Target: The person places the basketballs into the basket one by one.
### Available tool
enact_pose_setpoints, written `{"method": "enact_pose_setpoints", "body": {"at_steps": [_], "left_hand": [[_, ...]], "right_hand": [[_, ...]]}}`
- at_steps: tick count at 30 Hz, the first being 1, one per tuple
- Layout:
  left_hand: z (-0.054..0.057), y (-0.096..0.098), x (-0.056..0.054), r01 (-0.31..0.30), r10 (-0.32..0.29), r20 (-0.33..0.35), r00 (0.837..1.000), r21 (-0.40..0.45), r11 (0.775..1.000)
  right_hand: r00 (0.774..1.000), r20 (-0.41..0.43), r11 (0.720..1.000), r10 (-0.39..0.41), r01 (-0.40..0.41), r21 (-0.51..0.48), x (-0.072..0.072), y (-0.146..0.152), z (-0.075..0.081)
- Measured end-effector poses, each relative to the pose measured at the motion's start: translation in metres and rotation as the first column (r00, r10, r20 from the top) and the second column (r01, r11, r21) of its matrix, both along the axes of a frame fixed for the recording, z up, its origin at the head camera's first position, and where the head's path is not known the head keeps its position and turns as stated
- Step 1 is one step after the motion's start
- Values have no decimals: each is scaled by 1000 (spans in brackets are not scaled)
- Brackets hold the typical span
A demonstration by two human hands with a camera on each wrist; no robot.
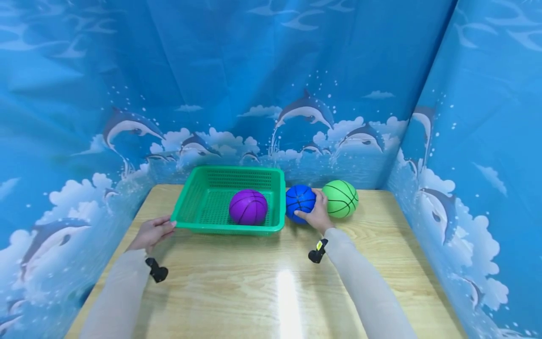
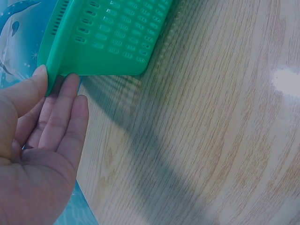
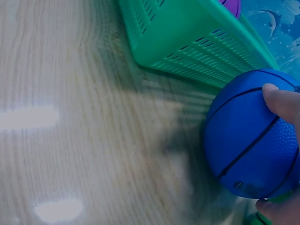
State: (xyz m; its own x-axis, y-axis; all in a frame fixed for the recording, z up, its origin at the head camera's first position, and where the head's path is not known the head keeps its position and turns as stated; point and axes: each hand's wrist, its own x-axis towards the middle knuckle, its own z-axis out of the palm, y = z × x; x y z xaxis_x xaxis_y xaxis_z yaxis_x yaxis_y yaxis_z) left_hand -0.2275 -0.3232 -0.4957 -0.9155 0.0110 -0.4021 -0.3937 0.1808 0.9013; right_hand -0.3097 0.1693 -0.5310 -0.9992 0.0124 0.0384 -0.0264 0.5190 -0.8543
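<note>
A green plastic basket [image 1: 192,200] with perforated walls stands at the back of the table, a purple ball [image 1: 248,207] inside it toward the right. My left hand [image 1: 153,232] pinches the basket's front left corner; in the left wrist view the thumb [image 2: 33,89] lies on the outer side of the rim and fingers reach beneath it. My right hand [image 1: 318,213] grips a blue ball [image 1: 299,201] from its right side, close beside the basket's right wall. In the right wrist view, thumb and a finger spread over the blue ball [image 3: 248,136].
A light green ball [image 1: 340,198] with black lines sits just right of my right hand. The wooden table [image 1: 237,282] reaches back to a blue dolphin-print curtain [image 1: 237,84], which also rises along both sides. Black wrist cameras are strapped to both wrists.
</note>
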Motion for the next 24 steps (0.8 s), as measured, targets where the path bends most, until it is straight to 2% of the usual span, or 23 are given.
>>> {"method": "enact_pose_setpoints", "body": {"at_steps": [4,8,20,24], "left_hand": [[1,1,0,5,-5,-4,1000,1,1000],[1,3,1,-4,4,-5,1000,8,1000],[2,4,1,-26,26,0,1000,29,999],[2,3,2,-18,19,-14,1000,13,1000]], "right_hand": [[1000,-25,1000,-8,8,-4,3,-2,-5],[1000,-12,1000,-26,26,-6,4,-1,-11],[990,-41,989,-135,132,-62,7,2,-17],[991,-43,990,-130,127,-56,9,3,-17]]}}
